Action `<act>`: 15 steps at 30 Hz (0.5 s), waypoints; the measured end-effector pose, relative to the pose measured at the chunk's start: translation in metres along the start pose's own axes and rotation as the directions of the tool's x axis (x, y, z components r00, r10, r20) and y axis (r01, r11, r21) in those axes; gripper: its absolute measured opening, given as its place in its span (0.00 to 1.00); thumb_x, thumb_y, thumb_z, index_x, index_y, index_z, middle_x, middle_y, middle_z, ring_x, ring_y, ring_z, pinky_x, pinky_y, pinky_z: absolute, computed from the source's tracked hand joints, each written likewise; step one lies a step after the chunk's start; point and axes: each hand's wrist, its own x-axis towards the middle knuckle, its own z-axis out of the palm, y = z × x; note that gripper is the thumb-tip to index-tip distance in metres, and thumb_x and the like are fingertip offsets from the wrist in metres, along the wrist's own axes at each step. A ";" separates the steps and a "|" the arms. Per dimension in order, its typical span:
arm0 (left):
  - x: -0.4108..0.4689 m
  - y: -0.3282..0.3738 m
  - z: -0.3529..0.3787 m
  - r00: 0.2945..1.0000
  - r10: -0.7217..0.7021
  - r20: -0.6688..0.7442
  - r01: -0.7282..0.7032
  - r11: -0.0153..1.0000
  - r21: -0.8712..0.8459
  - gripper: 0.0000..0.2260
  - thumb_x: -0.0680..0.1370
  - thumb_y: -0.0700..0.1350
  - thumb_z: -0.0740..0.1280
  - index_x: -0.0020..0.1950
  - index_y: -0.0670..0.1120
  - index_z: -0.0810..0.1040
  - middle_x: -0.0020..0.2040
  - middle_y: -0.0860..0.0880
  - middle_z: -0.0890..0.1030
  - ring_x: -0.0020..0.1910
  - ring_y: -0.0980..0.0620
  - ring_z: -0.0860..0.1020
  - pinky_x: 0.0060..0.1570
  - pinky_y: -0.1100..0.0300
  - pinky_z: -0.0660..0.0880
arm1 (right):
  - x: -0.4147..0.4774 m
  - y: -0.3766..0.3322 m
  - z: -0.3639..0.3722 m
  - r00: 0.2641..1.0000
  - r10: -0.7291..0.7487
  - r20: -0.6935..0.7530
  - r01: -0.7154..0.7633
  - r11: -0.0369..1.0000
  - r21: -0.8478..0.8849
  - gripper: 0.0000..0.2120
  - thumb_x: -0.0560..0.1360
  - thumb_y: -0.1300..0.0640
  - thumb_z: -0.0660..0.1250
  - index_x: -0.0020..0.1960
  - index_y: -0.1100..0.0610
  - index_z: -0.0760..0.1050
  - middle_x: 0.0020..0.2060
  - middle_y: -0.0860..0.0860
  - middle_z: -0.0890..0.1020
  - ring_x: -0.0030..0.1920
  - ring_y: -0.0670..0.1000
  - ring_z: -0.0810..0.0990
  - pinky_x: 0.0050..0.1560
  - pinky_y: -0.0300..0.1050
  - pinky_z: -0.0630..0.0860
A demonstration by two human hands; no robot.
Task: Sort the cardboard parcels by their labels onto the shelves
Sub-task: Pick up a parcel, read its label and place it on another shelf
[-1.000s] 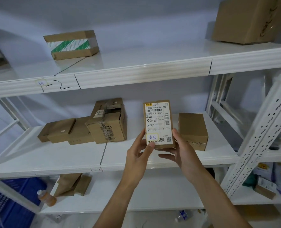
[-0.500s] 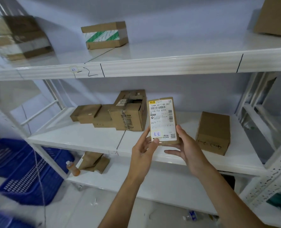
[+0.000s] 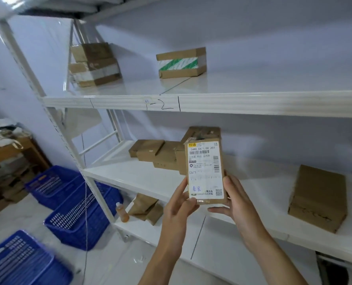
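Note:
I hold a small cardboard parcel point(image 3: 205, 171) upright in front of the white shelves, its white shipping label facing me. My left hand point(image 3: 179, 204) grips its lower left edge and my right hand point(image 3: 234, 200) its lower right side. Behind it, on the middle shelf point(image 3: 129, 175), lies a cluster of brown parcels point(image 3: 156, 153). A single brown box point(image 3: 319, 198) sits further right on that shelf. The upper shelf point(image 3: 232, 101), marked "1-2" on its front edge, carries a box with green-striped tape point(image 3: 181, 62) and a stack of taped boxes point(image 3: 94, 64) at its left end.
Three blue plastic baskets point(image 3: 76, 214) stand on the floor to the left of the shelf post point(image 3: 68, 140). An orange bottle point(image 3: 122, 212) and brown paper packages point(image 3: 146, 206) lie on the bottom shelf. A wooden table with clutter point(image 3: 8, 153) is at far left.
My view has swung left and the shelves have slid right in the frame. The left stack and blue baskets have come into view. Both hands keep the parcel held the same way.

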 end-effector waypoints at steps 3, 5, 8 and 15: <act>0.003 0.010 -0.039 0.999 0.017 -0.031 -0.018 1.000 -0.025 0.22 0.84 0.37 0.61 0.75 0.55 0.73 0.61 0.54 0.87 0.63 0.54 0.83 0.65 0.53 0.79 | 0.002 -0.001 0.041 0.999 -0.025 0.031 0.026 1.000 -0.014 0.13 0.85 0.47 0.57 0.66 0.35 0.72 0.59 0.44 0.86 0.55 0.50 0.87 0.46 0.52 0.86; 0.005 0.018 -0.070 0.998 0.028 -0.055 -0.030 0.999 -0.035 0.22 0.83 0.38 0.63 0.75 0.55 0.74 0.61 0.52 0.87 0.63 0.52 0.83 0.64 0.53 0.79 | 0.003 -0.003 0.072 0.997 -0.038 0.064 0.039 0.999 -0.019 0.14 0.85 0.47 0.57 0.68 0.35 0.72 0.58 0.43 0.87 0.56 0.50 0.87 0.47 0.53 0.86; 0.009 0.027 -0.119 0.998 0.012 -0.065 -0.016 0.998 -0.064 0.22 0.83 0.38 0.62 0.75 0.56 0.74 0.62 0.49 0.87 0.65 0.47 0.82 0.66 0.47 0.77 | 0.005 -0.005 0.120 0.993 -0.039 0.109 0.042 0.999 -0.025 0.15 0.85 0.48 0.57 0.69 0.38 0.73 0.57 0.44 0.87 0.56 0.51 0.87 0.50 0.55 0.86; 0.010 0.048 -0.223 0.996 0.021 -0.086 -0.025 0.998 -0.050 0.22 0.83 0.39 0.62 0.74 0.59 0.75 0.61 0.50 0.87 0.63 0.46 0.83 0.67 0.46 0.78 | 0.006 -0.003 0.222 0.983 -0.039 0.182 0.052 0.996 -0.069 0.14 0.86 0.51 0.57 0.63 0.37 0.78 0.57 0.44 0.87 0.57 0.48 0.86 0.51 0.51 0.85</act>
